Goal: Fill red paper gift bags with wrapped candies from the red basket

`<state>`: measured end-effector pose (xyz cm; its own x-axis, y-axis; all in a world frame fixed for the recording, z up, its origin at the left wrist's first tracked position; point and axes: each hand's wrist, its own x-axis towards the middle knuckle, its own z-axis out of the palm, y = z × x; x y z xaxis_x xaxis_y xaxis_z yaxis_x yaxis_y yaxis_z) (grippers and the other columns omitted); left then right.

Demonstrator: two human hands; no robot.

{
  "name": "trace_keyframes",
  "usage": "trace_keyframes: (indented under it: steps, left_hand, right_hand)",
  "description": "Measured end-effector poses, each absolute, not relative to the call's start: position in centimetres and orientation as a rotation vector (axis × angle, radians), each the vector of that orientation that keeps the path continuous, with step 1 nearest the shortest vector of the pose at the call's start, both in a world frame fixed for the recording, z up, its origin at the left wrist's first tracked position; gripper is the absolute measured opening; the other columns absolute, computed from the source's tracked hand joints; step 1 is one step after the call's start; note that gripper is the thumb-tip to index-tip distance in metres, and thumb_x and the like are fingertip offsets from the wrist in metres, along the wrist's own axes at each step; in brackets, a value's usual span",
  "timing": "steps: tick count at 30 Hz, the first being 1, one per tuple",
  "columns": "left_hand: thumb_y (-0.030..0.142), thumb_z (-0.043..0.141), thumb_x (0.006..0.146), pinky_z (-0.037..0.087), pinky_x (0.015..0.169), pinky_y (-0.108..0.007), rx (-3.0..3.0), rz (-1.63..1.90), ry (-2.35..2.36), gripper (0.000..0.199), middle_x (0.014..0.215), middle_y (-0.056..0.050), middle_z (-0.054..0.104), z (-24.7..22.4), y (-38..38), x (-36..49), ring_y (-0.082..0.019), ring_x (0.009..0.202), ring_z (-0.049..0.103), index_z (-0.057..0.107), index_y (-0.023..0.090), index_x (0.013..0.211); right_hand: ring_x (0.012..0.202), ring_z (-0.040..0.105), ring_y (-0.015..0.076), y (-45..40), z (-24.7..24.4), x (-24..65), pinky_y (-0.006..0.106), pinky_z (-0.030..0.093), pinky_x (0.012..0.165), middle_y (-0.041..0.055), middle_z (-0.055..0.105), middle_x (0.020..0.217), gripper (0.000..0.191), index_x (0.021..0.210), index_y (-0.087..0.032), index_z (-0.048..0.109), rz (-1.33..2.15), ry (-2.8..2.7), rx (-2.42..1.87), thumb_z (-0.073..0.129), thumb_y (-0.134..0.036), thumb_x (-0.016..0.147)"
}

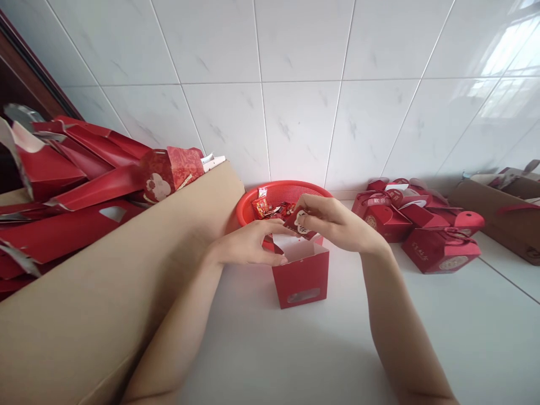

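A red paper box [304, 278] stands upright on the white table, its top open and an oval window low on its front. My left hand [250, 243] grips the box's left upper edge, thumb at the front rim and fingers at the back. Pinched in my right hand [337, 223], a dark red printed flap [302, 223] with a white pattern shows over the back of the opening. Right behind the box is a red plastic basket [287, 191] with small red wrapped packets [261, 207] in it.
A large cardboard box [181, 242] on the left holds many red paper boxes [97, 157]. Several closed red boxes [441, 250] stand on the right of the white table [274, 354]. Another cardboard box [498, 216] is at the far right. A tiled wall [295, 129] rises behind.
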<state>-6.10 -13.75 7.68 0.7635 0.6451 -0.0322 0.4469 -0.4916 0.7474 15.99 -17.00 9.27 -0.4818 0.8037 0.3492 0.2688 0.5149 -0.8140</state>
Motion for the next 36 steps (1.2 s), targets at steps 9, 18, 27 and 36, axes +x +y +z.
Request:
trace_keyframes:
  steps: [9,18,27,36]
  left_hand:
    - [0.030,0.073,0.079,0.055,0.089,-0.032,2.197,0.347,0.782,0.039,0.120,-0.003,0.068,7.5,-13.7,-6.2,-0.023,0.105,0.066,0.069,0.025,0.117]
    - [0.027,0.072,0.080,0.052,0.096,-0.031,2.306,0.368,0.707,0.044,0.123,-0.002,0.068,7.5,-13.7,-6.2,-0.023,0.114,0.063,0.069,0.029,0.125]
    - [0.031,0.072,0.080,0.057,0.092,-0.037,2.269,0.606,0.770,0.035,0.120,-0.006,0.073,6.0,-12.8,-5.6,-0.027,0.114,0.066,0.075,0.025,0.115]
    - [0.024,0.076,0.076,0.057,0.069,-0.027,2.214,1.048,0.651,0.017,0.086,-0.004,0.077,8.4,-13.5,-5.4,-0.018,0.078,0.071,0.081,0.021,0.091]
  right_hand:
    - [0.069,0.065,0.0141,-17.2,9.4,16.1,0.025,0.047,0.062,0.0007,0.073,0.080,0.015,0.085,-0.019,0.072,0.794,-2.390,-0.938,0.058,-0.014,0.089]
    - [0.068,0.066,0.0149,-17.4,9.4,16.4,0.026,0.045,0.061,0.0011,0.076,0.081,0.027,0.087,-0.021,0.078,0.718,-2.535,-1.026,0.055,-0.007,0.086]
    - [0.100,0.068,0.0227,-16.8,9.3,18.5,0.035,0.055,0.085,0.0064,0.074,0.107,0.027,0.109,-0.022,0.073,0.683,-2.151,-0.911,0.062,-0.041,0.092]
    - [0.118,0.064,0.0285,-17.2,6.2,20.8,0.042,0.057,0.092,0.0102,0.067,0.127,0.061,0.133,-0.025,0.060,1.157,-1.964,-0.831,0.079,-0.045,0.079]
